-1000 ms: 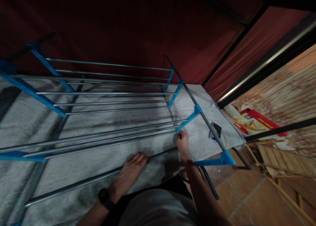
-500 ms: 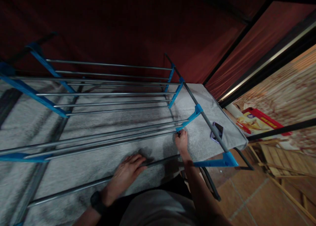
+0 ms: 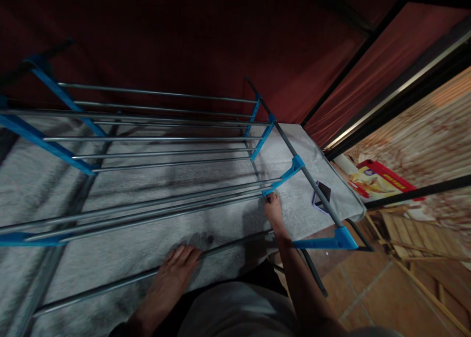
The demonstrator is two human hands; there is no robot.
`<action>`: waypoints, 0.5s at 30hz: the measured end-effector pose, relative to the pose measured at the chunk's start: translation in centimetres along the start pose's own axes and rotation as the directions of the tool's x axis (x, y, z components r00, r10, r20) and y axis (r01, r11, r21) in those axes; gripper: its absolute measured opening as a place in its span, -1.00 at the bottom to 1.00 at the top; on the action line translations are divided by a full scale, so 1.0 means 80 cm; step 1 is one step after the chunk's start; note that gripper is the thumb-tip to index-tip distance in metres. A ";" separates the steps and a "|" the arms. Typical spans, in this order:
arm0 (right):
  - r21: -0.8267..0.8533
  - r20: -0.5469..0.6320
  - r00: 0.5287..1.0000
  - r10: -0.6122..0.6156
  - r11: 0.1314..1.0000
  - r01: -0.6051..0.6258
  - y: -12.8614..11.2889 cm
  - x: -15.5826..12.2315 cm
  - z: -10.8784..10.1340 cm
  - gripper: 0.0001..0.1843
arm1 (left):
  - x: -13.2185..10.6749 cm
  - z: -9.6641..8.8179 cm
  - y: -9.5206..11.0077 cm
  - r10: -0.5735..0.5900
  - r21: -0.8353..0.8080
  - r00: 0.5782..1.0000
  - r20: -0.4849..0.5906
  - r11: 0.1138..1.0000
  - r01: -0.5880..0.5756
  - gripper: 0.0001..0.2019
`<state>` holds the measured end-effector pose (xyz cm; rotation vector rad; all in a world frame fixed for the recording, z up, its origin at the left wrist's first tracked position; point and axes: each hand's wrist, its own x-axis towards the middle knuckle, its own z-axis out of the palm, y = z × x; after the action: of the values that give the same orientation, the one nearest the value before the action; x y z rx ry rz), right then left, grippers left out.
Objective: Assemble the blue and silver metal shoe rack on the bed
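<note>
Head: left hand (image 3: 175,269) on tube (image 3: 91,292), right hand (image 3: 273,208) at bracket (image 3: 283,178) (gap between).

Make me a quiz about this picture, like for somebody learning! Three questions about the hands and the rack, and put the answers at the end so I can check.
1. Pick one. What colour are the brackets on the rack?
A) green
B) blue
C) yellow

2. True or false? The left hand lies across the rod closest to the bottom of the picture.

3. Answer in a word or two. Which hand is nearer to the phone?

Key:
1. B, blue.
2. True. The rod shows on both sides of that hand.
3. The right hand, which is by the lower end of a bracket.
</note>
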<state>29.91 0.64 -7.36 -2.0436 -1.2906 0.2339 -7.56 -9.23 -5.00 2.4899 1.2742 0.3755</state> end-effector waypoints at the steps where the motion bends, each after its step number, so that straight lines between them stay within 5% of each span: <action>1: 0.001 0.003 1.000 0.004 1.000 -0.004 0.001 0.001 -0.001 -0.70 | 0.002 0.000 0.003 0.000 0.035 1.000 -0.001 0.999 0.000 -0.69; 10: -0.038 0.070 0.997 0.039 0.999 -0.036 0.004 0.009 -0.002 -0.73 | -0.034 -0.005 0.001 0.035 0.097 0.995 0.094 0.994 -0.044 -0.41; 15: -0.097 0.065 0.998 0.022 0.995 -0.016 0.002 0.006 -0.004 -0.71 | -0.043 -0.010 -0.001 0.006 0.091 0.992 0.122 0.996 -0.017 -0.45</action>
<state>30.45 0.87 -7.09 -2.1464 -1.3459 0.2541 -9.87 -11.85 -4.58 2.5538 1.2557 0.1677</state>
